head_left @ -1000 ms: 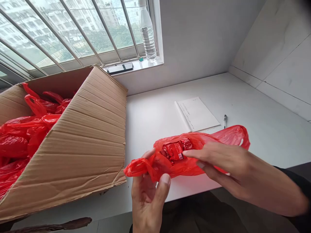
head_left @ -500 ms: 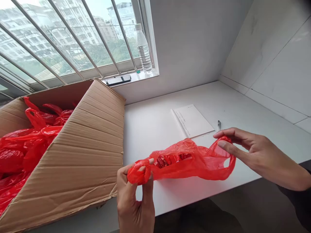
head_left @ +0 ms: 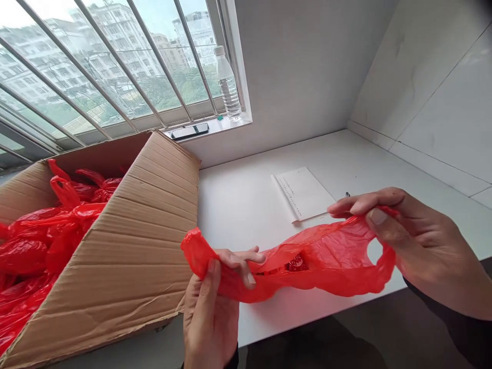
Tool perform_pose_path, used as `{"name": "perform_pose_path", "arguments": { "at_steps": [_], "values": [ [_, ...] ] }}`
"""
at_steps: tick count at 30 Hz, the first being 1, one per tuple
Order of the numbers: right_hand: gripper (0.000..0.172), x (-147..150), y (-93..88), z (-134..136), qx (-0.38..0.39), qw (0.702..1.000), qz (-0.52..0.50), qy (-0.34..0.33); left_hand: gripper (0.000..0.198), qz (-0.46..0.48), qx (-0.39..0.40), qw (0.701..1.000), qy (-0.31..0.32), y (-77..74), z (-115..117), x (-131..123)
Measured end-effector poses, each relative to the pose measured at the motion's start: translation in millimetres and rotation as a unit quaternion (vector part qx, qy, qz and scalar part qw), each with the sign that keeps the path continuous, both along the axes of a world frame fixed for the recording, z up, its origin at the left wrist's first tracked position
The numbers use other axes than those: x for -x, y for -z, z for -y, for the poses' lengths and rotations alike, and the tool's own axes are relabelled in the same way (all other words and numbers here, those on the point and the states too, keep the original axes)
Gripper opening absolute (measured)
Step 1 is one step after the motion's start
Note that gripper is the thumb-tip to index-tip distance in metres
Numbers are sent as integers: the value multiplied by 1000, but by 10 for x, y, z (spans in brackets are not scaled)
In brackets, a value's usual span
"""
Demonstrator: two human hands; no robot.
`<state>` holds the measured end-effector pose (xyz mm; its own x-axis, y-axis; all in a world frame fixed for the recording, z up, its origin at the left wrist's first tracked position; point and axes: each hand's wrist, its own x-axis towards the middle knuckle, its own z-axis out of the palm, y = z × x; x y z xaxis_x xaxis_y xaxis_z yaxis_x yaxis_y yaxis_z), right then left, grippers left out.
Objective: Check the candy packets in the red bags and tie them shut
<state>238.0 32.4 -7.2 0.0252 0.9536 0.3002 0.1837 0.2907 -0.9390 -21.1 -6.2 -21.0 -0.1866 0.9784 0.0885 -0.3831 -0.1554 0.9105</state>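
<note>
The left grip (head_left: 213,307) was pinched closed at the thumb, with the left handle end of a red plastic bag (head_left: 338,281) caught in it, while the other fingers fanned out loosely over the bag's mouth. The right grip (head_left: 426,241) was closed thumb against fingers on the bag's opposite handle, the handle's hole showing just left of the hand, below the thumb. The bag was thus stretched between the two grips, above the near part of the white desk (head_left: 238,200); whether its underside touched the surface could not be told. Between the grips, in the partly open mouth, a red printed packet (head_left: 298,263) showed.

Beyond the bag and left of the right grip lay an open notebook (head_left: 307,192), and just past the right fingertips the end of a pen (head_left: 348,194) peeked out. Left of the left grip stood a cardboard box (head_left: 142,241) holding many red bags (head_left: 26,251). Far beyond the left grip, a clear bottle (head_left: 230,95) stood upright on the windowsill, near a flat dark phone (head_left: 190,131).
</note>
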Motion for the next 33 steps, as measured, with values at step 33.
{"name": "perform_pose_path", "arguments": {
  "at_steps": [33],
  "values": [
    [46,238,351,-247,7,788,590,-179,24,-487,20,847,-210,293,343,-60]
  ]
}}
